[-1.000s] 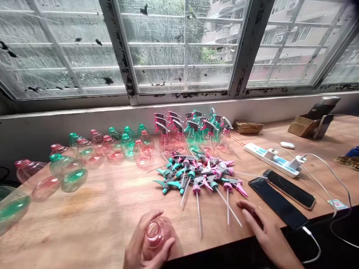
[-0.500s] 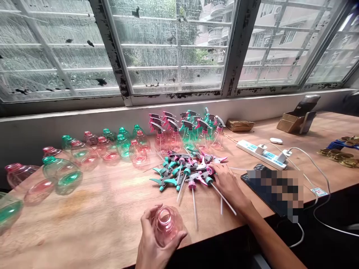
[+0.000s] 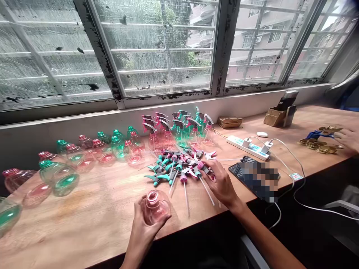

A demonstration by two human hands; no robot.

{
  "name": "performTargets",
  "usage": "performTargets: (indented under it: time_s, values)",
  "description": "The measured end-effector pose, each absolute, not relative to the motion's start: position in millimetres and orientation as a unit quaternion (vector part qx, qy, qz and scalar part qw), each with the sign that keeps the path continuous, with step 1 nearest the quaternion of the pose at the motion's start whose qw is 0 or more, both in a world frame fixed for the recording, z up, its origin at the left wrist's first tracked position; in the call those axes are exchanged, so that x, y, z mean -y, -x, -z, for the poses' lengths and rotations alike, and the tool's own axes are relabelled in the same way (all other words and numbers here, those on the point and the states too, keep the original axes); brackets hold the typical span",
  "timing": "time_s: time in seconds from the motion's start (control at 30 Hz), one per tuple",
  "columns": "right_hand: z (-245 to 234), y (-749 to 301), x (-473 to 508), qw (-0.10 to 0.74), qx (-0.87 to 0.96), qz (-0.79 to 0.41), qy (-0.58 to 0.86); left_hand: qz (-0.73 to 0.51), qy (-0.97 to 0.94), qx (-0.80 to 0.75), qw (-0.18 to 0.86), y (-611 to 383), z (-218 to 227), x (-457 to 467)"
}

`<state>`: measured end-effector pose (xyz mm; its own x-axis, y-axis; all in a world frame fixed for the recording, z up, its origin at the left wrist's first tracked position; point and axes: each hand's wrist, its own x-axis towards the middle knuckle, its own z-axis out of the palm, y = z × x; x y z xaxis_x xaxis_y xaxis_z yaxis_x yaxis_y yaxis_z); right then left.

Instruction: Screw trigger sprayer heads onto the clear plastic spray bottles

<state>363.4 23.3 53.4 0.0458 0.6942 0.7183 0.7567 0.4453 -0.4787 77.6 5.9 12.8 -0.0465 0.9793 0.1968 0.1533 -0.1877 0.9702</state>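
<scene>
My left hand [image 3: 146,215] is wrapped round a see-through pink bottle [image 3: 157,208], with its open neck tilted up and to the left, near the table's front edge. My right hand [image 3: 220,183] has its fingers closed on a grey spray trigger head with a pink collar [image 3: 201,165], at the right side of a pile. That pile of spray trigger heads [image 3: 173,166], green, pink and grey, lies in the middle of the table, several thin dip tubes pointing toward me. Behind it stand several bottles with trigger heads fitted [image 3: 168,138].
Open-necked pink and green bottles [image 3: 106,149] line the left and back of the wooden table [image 3: 92,224]. At right are a power strip [image 3: 246,147] with cables, a dark phone [image 3: 255,175], a white case [image 3: 262,134], a cardboard holder [image 3: 276,116] and brass-coloured parts [image 3: 322,138]. Another person's hand [image 3: 349,138] shows blurred at the far right.
My right hand has drawn slightly back toward me with the pink-collared trigger head in its fingers. The bottle in my left hand has tilted left. The view has turned to the right.
</scene>
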Motion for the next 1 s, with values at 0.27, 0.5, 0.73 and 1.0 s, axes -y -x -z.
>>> performTargets:
  time_s: [0.27, 0.5, 0.73, 1.0]
  values:
    - [-35, -334, 8, 0.602, 0.671, -0.091, 0.423, -0.474, -0.694, -0.508, 0.192, -52, -26, -20]
    - [-14, -328, -2, 0.589, 0.602, -0.349, 0.41, -0.353, -0.774, -0.503, -0.155, -36, -22, -25]
    - [-11, -337, -8, 0.605, 0.496, -0.489, 0.386, -0.288, -0.784, -0.516, -0.192, -43, -18, -21]
    - [-15, -335, -7, 0.565, 0.51, -0.513, 0.397, -0.357, -0.756, -0.527, -0.154, -45, -25, -22]
